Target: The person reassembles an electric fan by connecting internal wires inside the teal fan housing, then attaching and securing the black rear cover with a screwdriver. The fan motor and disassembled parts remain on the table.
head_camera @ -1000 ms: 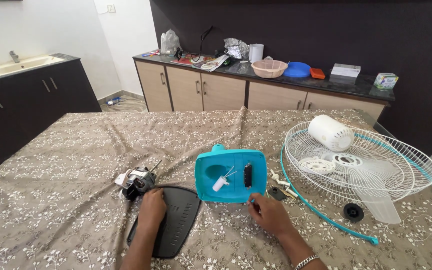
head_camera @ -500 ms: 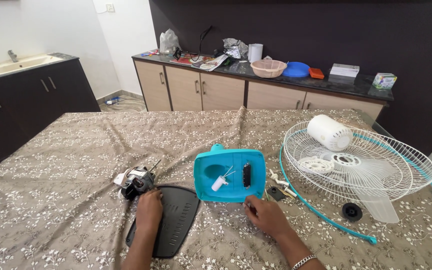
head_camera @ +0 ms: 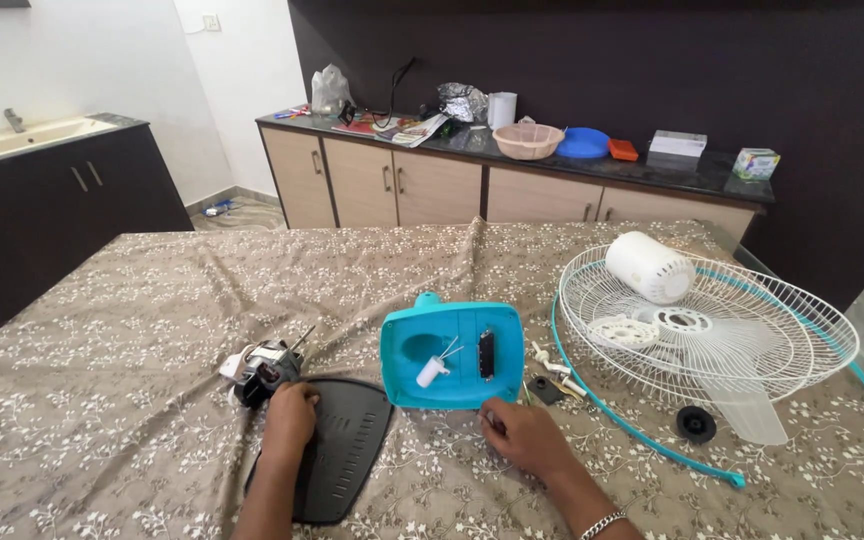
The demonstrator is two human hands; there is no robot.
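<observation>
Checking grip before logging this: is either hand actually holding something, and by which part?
Neither clearly grips anything. The left hand rests on the black vented plastic cover; the right hand touches the tablecloth by the near edge of the teal plastic housing.

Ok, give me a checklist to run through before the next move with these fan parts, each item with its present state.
1. Left hand resting on the black vented plastic cover: ok.
2. Right hand at the near edge of the turquoise plastic fan housing: ok.
3. Whether the right hand's fingers pinch anything: cannot tell.
4. Fan motor with metal shaft lying free beside the left hand: ok.
5. Small white and black loose parts grouped to the right of the housing: ok.
6. White wire fan guard away from both hands: ok.
</observation>
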